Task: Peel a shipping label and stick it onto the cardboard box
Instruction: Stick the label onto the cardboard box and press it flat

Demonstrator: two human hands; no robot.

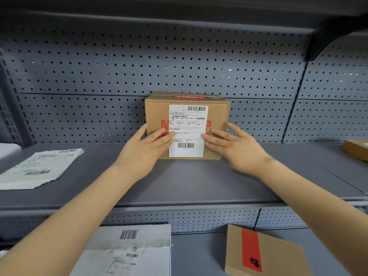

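Observation:
A brown cardboard box [216, 114] with red print stands on the grey shelf [189, 182], against the pegboard. A white shipping label [187, 124] with two barcodes lies flat on the box's front face. My left hand [145, 150] has its fingers spread, with the fingertips pressing on the label's left edge. My right hand [237, 148] mirrors it, fingertips on the label's right edge. Neither hand grips anything.
A stack of label sheets [37, 168] lies at the shelf's left. Another brown box [356, 149] peeks in at the far right. On the lower shelf sit white label sheets [129, 251] and a flat cardboard box with red tape [264, 253].

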